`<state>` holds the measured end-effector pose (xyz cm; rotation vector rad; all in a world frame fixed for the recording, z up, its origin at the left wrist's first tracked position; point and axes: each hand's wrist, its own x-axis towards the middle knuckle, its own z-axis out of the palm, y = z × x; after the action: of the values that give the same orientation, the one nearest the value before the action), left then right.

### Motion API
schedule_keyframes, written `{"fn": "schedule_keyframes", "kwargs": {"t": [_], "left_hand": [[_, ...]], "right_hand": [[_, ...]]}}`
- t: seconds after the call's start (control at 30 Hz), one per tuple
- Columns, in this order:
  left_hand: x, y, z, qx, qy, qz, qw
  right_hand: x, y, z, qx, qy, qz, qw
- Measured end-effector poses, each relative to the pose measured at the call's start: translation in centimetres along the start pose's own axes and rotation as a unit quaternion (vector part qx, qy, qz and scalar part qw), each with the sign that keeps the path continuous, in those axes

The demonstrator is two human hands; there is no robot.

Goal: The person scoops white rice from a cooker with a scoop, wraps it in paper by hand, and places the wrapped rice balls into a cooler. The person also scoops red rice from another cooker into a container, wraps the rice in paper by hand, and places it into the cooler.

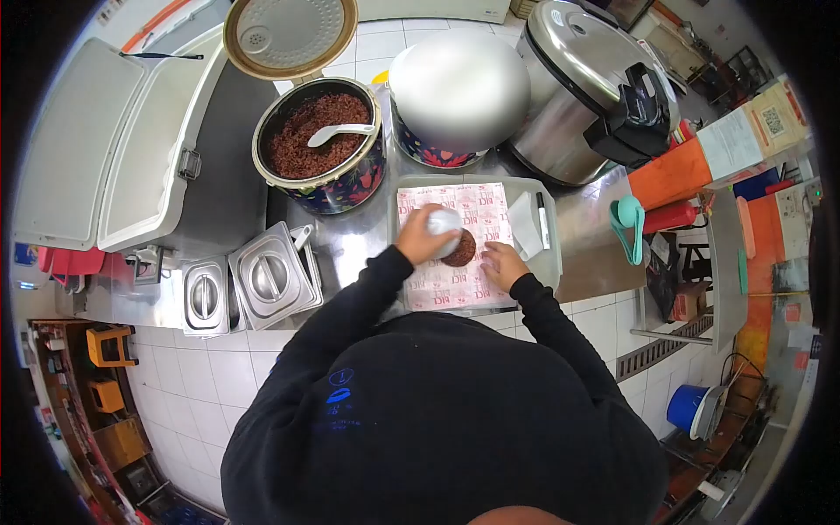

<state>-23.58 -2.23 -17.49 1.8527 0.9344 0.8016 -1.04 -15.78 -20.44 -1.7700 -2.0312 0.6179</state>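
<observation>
My left hand (422, 234) is closed around a small white cup (444, 220), tilted just above a round mound of dark red rice (459, 248). The mound sits on pink-and-white printed paper (429, 286) stacked in a shallow translucent tray (549, 254). My right hand (502, 265) rests on the right side of the paper, fingers apart and nothing in them. Behind, an open patterned rice cooker (343, 188) contains more dark red rice (306, 127), with a white spoon (341, 131) lying on it.
A marker (543, 220) lies at the tray's right. Lidded steel containers (273, 278) stand on the left beside an open cooler box (219, 149). Behind the tray are a second patterned pot with a pale lid (459, 87) and a large steel cooker (560, 96).
</observation>
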Motion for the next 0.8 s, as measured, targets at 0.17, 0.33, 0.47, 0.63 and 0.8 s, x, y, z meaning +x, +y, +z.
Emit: {"fn": "schedule_keyframes", "kwargs": {"t": [0.17,0.33,0.47,0.63,0.8], "left_hand": [[-3.2,0.4,-9.0,0.249,0.055,-0.04,0.966],[-5.6,2.9,-9.3,0.395,0.09,-0.178,0.897],[-7.0,4.4,-7.0,0.397,0.083,-0.051,0.913],[-9.3,1.5,-3.1,0.171,-0.191,0.119,0.959],[-10.0,0.5,-2.3,0.162,-0.225,0.128,0.952]], "right_hand": [[-1.0,-1.5,-2.3,0.012,-0.044,-0.068,0.997],[-1.3,-1.5,-1.5,-0.004,-0.02,-0.063,0.998],[-1.5,0.3,0.1,0.02,0.015,-0.075,0.997],[-1.4,0.1,0.2,0.031,0.041,-0.064,0.997],[-1.2,0.4,0.4,0.032,0.061,-0.067,0.995]]}}
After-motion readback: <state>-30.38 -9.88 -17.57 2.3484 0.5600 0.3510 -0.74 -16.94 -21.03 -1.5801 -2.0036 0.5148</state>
